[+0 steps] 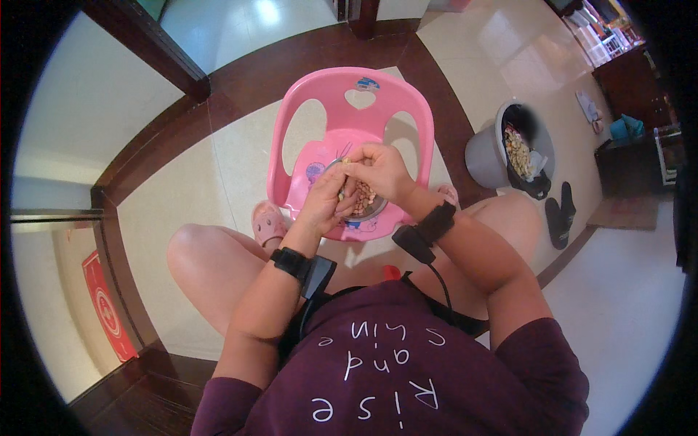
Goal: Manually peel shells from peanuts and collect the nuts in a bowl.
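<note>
Over a round metal bowl, my two hands meet at the fingertips. My left hand has its fingers curled, and my right hand pinches from the other side. Between their thumbs and fingers shows a small pale-yellow peanut pod, mostly covered by the fingers. Another bit of something pale peeps out at the left palm, too hidden to name. Shelled pinkish peanuts lie in the bowl below. The bowl rests on the seat of a pink plastic child's chair, partly hidden by my hands.
To the right stands a grey bin lined with a black bag, holding peanut shells. Black slippers lie on the tiles beside it. My knees flank the chair, and a dark wooden door frame rises at the left.
</note>
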`<state>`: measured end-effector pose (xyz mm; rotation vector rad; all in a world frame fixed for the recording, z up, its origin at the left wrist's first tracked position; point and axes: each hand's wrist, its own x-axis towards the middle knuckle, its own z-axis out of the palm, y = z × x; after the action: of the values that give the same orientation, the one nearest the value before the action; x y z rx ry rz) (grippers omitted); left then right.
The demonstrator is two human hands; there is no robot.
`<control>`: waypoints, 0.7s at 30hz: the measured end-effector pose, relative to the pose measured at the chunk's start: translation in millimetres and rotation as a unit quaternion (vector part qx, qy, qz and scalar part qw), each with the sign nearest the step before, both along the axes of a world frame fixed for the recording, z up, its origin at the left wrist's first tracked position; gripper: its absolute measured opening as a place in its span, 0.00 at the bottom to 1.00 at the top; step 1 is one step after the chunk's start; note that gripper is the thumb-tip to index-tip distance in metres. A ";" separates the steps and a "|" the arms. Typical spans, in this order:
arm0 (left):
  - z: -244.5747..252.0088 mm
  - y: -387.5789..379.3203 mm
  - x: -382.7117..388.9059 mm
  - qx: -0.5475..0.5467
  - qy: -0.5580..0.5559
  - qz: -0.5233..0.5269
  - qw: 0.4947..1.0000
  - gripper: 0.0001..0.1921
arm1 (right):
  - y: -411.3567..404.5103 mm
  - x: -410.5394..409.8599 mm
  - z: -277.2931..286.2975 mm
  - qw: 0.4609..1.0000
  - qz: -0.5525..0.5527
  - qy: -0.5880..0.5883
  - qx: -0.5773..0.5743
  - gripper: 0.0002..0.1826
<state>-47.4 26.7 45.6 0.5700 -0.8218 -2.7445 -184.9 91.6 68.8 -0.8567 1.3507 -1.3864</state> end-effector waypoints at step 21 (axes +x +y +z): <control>-3.2 -2.9 -2.5 -0.186 -0.166 0.093 0.964 0.13 | 3.8 -4.1 3.6 0.930 -0.035 0.359 -0.071 0.07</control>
<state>-49.9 23.8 42.5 0.9795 -1.2511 -2.2745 -189.0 95.3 72.3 -1.5247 1.8479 -1.2803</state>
